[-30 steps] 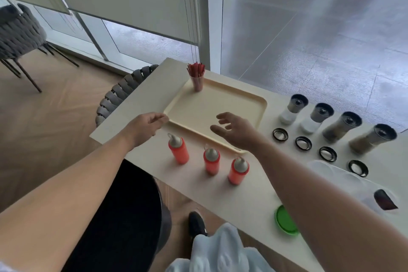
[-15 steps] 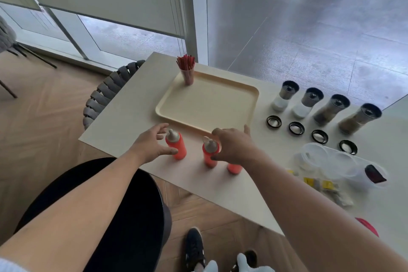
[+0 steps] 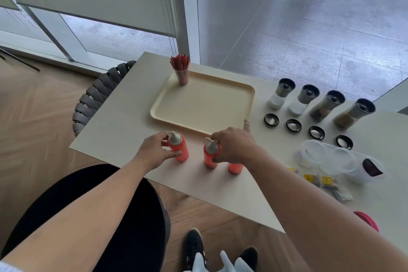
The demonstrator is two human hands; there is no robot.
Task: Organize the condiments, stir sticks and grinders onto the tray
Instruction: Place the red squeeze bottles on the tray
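Observation:
A cream tray (image 3: 229, 90) lies on the table, with a cup of red stir sticks (image 3: 181, 70) in its far left corner. Three orange squeeze bottles stand in front of the tray. My left hand (image 3: 153, 152) grips the left bottle (image 3: 180, 150). My right hand (image 3: 234, 146) holds the middle bottle (image 3: 209, 157) and covers most of the right bottle (image 3: 235, 168). Several grinders (image 3: 281, 96) stand in a row to the right of the tray.
Black ring lids (image 3: 271, 120) lie in front of the grinders. Clear plastic tubs (image 3: 331, 158) and small packets (image 3: 320, 181) sit at the right. A woven chair (image 3: 95, 99) stands by the table's left edge. A glass wall rises just behind the table.
Both hands came down from above the tray to the bottles. My left hand closed round the left bottle and my right hand closed on the middle one.

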